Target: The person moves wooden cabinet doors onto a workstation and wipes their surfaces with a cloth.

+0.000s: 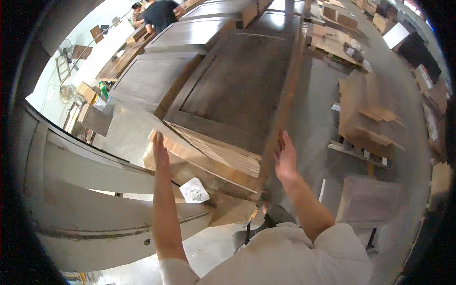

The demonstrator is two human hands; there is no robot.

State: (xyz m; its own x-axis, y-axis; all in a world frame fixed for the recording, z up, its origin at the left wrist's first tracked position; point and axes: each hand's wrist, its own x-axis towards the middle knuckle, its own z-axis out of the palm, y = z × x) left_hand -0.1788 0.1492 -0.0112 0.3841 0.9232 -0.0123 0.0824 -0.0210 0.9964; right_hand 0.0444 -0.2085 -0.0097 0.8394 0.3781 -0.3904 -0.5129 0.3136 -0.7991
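Head view: dark panel door [237, 90] atop stack, long axis near-to-far; right hand [286, 159] flat, open against its right edge; left hand [159, 149] open at near-left corner.

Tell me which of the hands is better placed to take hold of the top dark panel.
Probably the right hand: it already lies against the side edge of the top dark panel. The left hand sits lower, at the stack's near corner.
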